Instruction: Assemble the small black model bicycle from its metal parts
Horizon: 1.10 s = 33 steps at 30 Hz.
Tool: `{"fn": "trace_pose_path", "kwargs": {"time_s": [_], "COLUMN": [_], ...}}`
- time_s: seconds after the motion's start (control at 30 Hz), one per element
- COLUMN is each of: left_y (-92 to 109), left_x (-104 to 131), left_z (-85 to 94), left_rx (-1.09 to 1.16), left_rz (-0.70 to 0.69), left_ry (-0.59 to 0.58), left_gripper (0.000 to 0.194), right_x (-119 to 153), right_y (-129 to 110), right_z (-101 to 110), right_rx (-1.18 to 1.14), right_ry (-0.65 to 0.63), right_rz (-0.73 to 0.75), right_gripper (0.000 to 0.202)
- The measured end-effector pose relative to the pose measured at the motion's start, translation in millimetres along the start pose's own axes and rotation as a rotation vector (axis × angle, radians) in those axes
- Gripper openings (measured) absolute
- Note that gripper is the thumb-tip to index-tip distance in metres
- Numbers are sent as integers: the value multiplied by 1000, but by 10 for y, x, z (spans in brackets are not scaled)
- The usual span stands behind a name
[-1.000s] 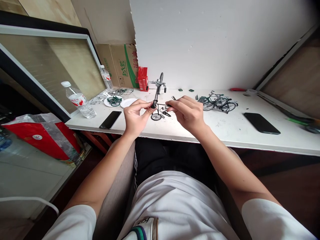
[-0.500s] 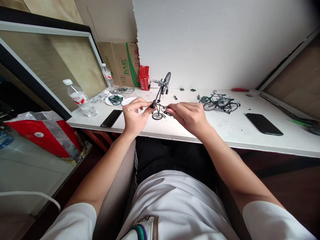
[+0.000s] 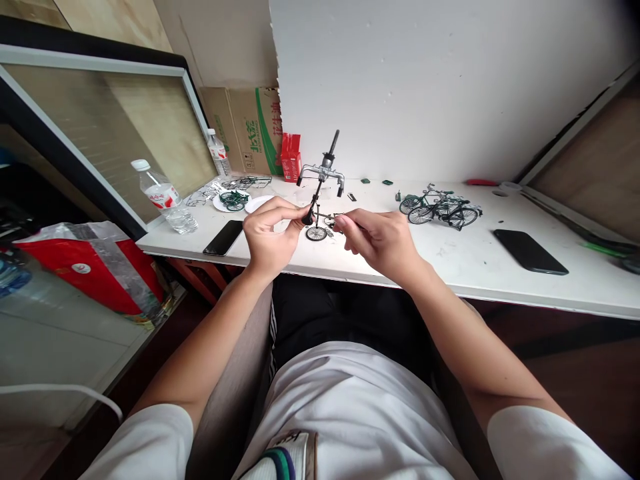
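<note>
Model bicycle (image 3: 325, 171) in left hand (image 3: 273, 240); carton (image 3: 240, 123) reads "花生油".

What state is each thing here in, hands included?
Left hand: pinching black saddle
Right hand: fingers curled, contents unclear
Model bicycle: held by saddle
Near bottle: capped, standing
Far bottle: capped, standing
Left phone: flat, dark
Right phone: flat, dark
Bicycles at right: standing

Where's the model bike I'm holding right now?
The model bike is near the centre of the head view, held in your left hand, with your right hand to its lower right.
</note>
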<state>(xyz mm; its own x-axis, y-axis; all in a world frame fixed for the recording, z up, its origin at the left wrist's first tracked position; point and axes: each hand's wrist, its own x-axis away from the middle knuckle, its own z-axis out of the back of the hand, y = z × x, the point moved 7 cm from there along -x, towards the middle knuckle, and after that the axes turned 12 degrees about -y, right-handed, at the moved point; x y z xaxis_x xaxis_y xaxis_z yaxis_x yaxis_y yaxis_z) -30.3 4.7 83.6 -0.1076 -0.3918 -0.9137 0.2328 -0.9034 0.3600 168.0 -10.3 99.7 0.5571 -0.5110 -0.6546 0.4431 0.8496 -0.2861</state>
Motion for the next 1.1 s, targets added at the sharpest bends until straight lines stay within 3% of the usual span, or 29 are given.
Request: {"fn": "trace_pose_path", "kwargs": {"time_s": [0.4,0.77,1.1], "left_y": [138,148,168], "left_x": [-14,30,57], "left_z": [25,45,72], "left_rx": [-71,-139,-213], "left_rz": [-14,-72,-63], "left_ry": [29,72,94], "left_gripper": [9,5,11], "right_x": [-9,2,-29], "right_y": [-32,-16,-1], "right_z": [6,-106,-212], "right_rx": [-204,-526,-831], "right_ry": [4,-21,-121], "right_rz": [-81,-277,-345], "right_gripper": [55,64,63]}}
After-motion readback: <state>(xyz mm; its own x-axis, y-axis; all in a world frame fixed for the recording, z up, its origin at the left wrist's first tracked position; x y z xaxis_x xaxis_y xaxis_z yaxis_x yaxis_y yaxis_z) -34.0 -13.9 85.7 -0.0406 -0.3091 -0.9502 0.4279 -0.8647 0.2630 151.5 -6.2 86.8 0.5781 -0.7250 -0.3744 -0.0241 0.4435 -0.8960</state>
